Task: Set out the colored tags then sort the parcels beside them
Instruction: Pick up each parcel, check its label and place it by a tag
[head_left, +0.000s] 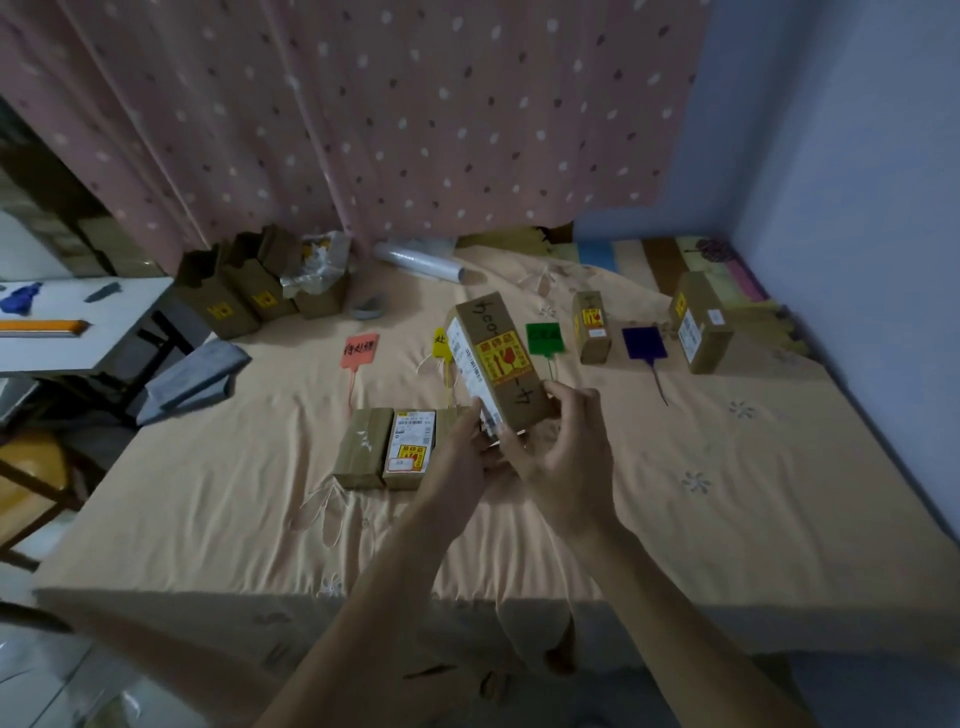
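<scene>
Both hands, left (464, 457) and right (563, 447), hold one cardboard parcel (498, 364) by its near end, each grip wrapped around it.

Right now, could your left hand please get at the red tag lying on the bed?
Probably not yet: the left hand shares its grip on the raised parcel with the right hand. Once freed, the bedspread leading to the red tag looks open.

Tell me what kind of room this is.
Probably a bedroom used as a makeshift parcel-sorting spot: the work surface is a bed with a peach embroidered sheet, a pink dotted curtain hangs behind it, and open brown cardboard boxes sit at its far edge.
</scene>
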